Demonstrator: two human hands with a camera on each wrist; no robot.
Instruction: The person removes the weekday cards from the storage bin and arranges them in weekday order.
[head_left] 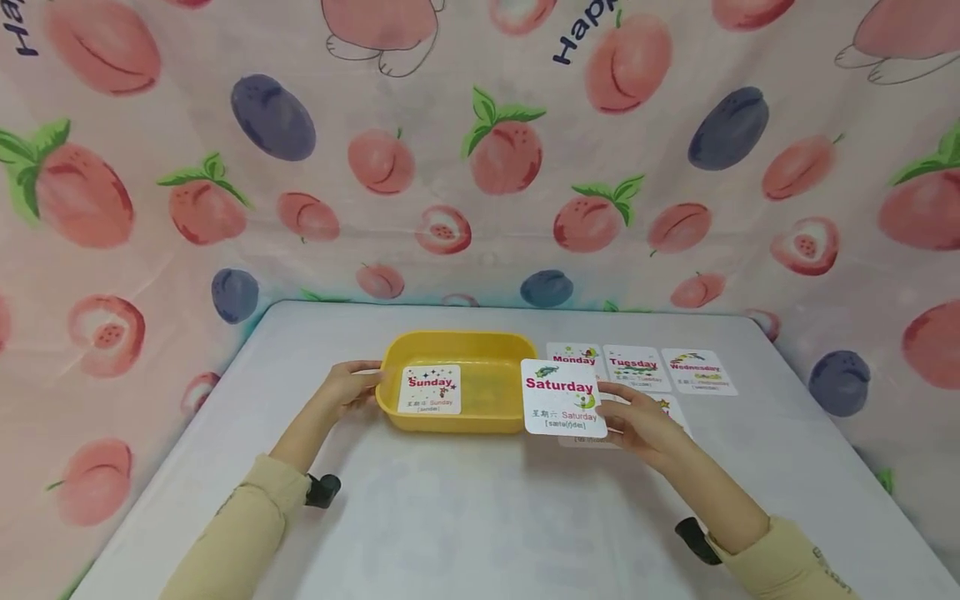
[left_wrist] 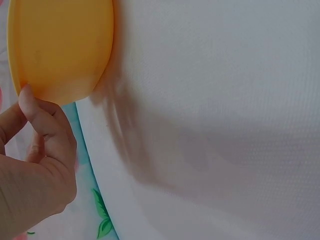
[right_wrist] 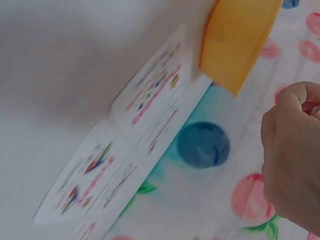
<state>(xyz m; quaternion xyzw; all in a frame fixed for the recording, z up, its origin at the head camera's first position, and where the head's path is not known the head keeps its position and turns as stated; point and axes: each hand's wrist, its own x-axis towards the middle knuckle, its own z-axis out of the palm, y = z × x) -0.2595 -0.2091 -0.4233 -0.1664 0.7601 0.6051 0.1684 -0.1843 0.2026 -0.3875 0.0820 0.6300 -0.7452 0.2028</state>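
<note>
A yellow plastic tray point(head_left: 487, 387) sits on the white table, and a square "Sunday" card point(head_left: 430, 390) lies in its left part. My left hand point(head_left: 349, 388) grips the tray's left rim; the left wrist view shows the thumb and fingers at the edge of the tray point(left_wrist: 60, 47). Held up by my right hand point(head_left: 641, 423) is a white "Saturday" card point(head_left: 562, 400), pinched at its right edge. This card overlaps the tray's right end in the head view. In the right wrist view the right hand point(right_wrist: 292, 150) shows, but the card it holds does not.
Right of the tray lie a "Monday" card point(head_left: 574, 353), a "Tuesday" card point(head_left: 636, 367) and a "Wednesday" card point(head_left: 697, 372) in a row. More cards lie in front, partly hidden by the right hand and held card. A fruit-print cloth point(head_left: 465, 150) hangs behind the table.
</note>
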